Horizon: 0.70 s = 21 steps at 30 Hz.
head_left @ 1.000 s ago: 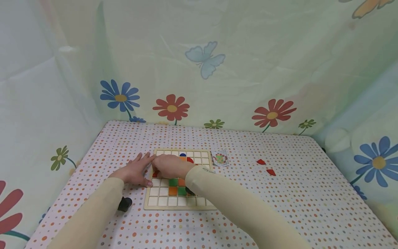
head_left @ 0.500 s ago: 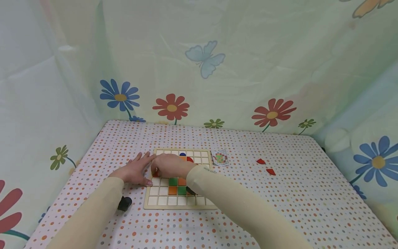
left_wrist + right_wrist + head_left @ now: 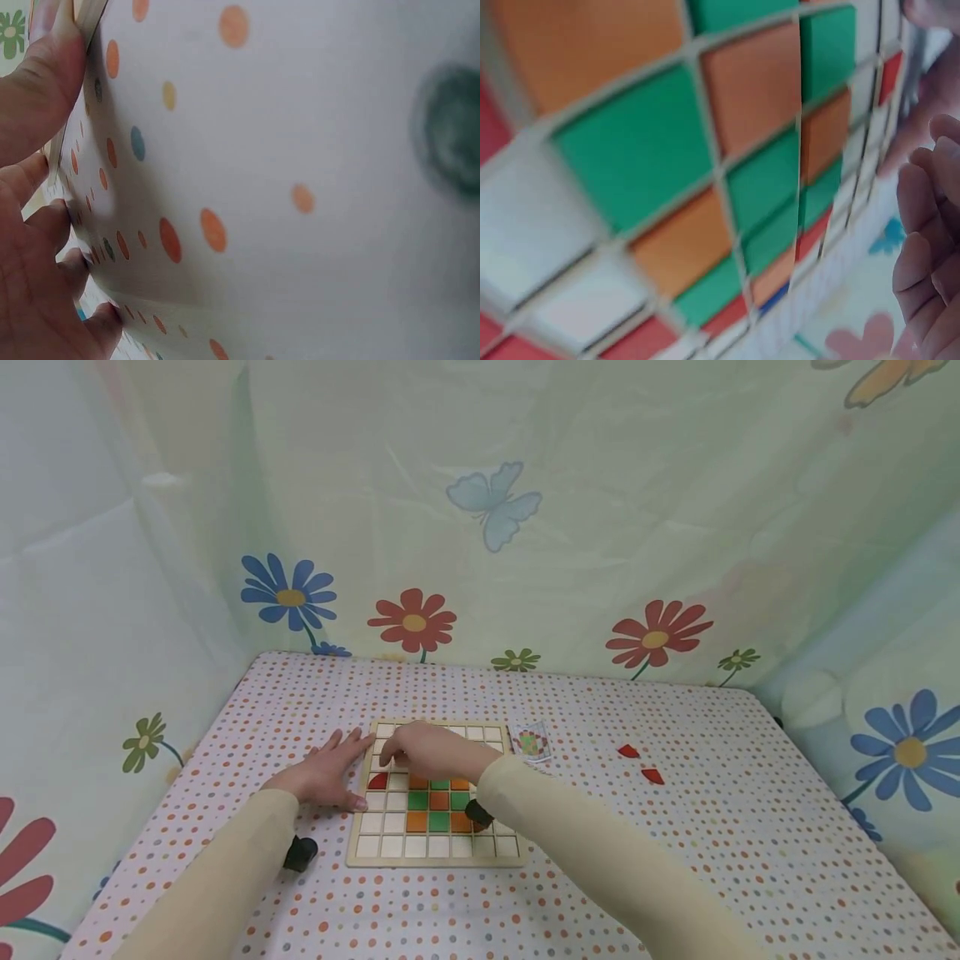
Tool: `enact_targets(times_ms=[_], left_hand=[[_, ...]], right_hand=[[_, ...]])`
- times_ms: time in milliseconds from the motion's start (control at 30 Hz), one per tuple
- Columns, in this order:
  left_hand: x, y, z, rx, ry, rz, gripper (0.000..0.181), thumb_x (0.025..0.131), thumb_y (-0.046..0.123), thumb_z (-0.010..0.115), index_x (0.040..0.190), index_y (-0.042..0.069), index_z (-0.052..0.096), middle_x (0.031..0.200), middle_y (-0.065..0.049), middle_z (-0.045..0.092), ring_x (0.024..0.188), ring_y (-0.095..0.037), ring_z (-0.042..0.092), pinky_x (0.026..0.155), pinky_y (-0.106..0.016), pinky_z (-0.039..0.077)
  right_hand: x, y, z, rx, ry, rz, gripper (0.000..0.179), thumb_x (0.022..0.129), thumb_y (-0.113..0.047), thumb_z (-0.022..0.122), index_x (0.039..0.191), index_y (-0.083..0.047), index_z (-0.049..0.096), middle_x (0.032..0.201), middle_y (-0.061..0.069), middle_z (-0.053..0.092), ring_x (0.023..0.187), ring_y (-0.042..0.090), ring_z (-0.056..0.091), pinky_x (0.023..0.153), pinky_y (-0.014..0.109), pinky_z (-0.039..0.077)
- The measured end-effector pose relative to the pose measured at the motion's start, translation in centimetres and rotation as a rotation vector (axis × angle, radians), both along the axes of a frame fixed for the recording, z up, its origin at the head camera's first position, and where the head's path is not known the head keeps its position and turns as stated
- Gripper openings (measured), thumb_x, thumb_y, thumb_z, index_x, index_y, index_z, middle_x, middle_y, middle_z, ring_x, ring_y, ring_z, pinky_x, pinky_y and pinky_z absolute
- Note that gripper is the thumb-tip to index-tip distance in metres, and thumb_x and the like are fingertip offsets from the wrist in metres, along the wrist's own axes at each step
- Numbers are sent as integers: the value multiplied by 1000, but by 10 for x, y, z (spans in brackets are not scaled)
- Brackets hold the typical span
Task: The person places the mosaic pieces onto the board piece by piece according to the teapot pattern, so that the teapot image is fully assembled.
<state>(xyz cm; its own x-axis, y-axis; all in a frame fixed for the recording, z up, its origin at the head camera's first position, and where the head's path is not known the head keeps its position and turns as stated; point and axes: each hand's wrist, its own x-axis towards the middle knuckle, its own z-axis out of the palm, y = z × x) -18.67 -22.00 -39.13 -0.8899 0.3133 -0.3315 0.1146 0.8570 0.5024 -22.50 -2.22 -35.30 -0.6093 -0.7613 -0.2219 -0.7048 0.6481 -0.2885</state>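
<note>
A wooden grid board (image 3: 437,862) lies on the dotted tabletop, with green squares (image 3: 637,150) and orange squares (image 3: 679,244) set in its middle cells. My left hand (image 3: 326,775) rests spread at the board's left edge, its thumb (image 3: 46,75) on the frame and its other fingertips on the cloth. In the left column sits a red quarter-round piece (image 3: 378,781). Over the board's upper left part hovers my right hand (image 3: 431,752), fingers loosely bent and nothing between them. It hides several of the upper cells.
Right of the board lies a small pattern card (image 3: 531,742) in a clear sleeve. Two loose red pieces, one farther back (image 3: 628,751) and one nearer (image 3: 653,776), lie farther right. Printed fabric walls (image 3: 495,568) stand around the table.
My right hand has come away from the red piece in the left column and shifted right and slightly back, leaving that piece in view. My left hand has stayed put.
</note>
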Motion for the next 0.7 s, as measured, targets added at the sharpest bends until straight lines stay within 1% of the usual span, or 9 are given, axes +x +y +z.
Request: enact_targets(times_ms=[67, 167, 367, 500, 700], left_hand=[[-1, 0, 0, 0, 2, -3, 102, 82, 25, 87, 162, 7, 26, 170, -26, 12, 156, -52, 2, 123, -73, 8], [-2, 0, -1, -7, 9, -8, 103, 82, 25, 87, 162, 7, 25, 169, -27, 12, 156, -52, 2, 123, -73, 8], [-3, 0, -4, -19, 18, -7, 104, 81, 25, 87, 162, 6, 25, 169, -27, 12, 156, -52, 3, 122, -73, 9], [-2, 1, -5, -26, 17, -6, 105, 80, 26, 88, 162, 5, 26, 169, -28, 13, 156, -53, 3, 122, -73, 10], [-1, 1, -5, -23, 23, -12, 105, 79, 27, 88, 161, 5, 27, 168, -29, 14, 155, -54, 5, 121, -75, 11]], right_hand=[[-1, 15, 6, -46, -17, -24, 27, 105, -7, 55, 123, -11, 75, 125, 2, 73, 121, 18, 65, 107, 32, 52], [-4, 43, 15, -92, -35, -75, 26, 104, -6, 56, 123, -8, 74, 125, 6, 73, 117, 21, 66, 103, 36, 55], [-7, 108, 28, -103, -21, -218, 26, 104, -4, 55, 123, -6, 73, 124, 10, 72, 108, 22, 68, 95, 37, 59], [-6, 156, 30, -137, -9, -297, 26, 104, -2, 55, 123, -3, 72, 123, 14, 72, 108, 25, 69, 92, 41, 59], [-4, 218, 27, -150, 51, -431, 26, 103, -1, 56, 125, -1, 70, 121, 17, 71, 109, 30, 67, 93, 47, 58]])
